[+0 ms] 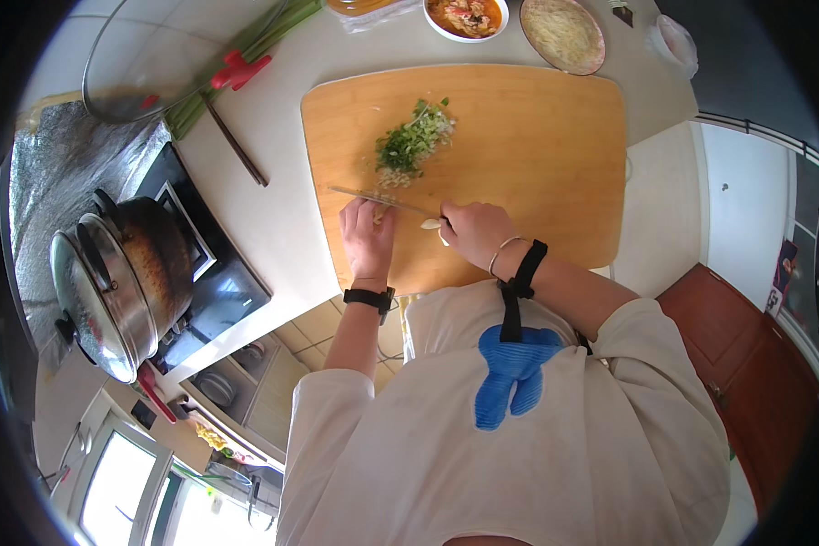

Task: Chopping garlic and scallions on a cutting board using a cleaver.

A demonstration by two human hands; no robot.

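My right hand [479, 231] grips the handle of a kitchen knife [409, 205], its blade seen nearly edge-on and reaching left over the wooden cutting board [539, 150]. Curled fingers of my left hand [368, 239] press at the near side of the blade. A small pale piece, apparently garlic [380, 215], shows under those fingertips. Beside the right hand lies a whitish clove [430, 224], probably peeled garlic. Beyond the blade is a heap of chopped green onion [415, 140]. Pale minced bits [394, 179] lie between heap and blade.
Dark chopsticks [235, 142], green onion stalks [273, 37] and a glass lid [170, 61] with a red knob lie left. A steamer pot [126, 273] stands on the cooktop [222, 321]. Behind the board are a bowl of food [467, 17] and a plate of pale shreds [563, 34].
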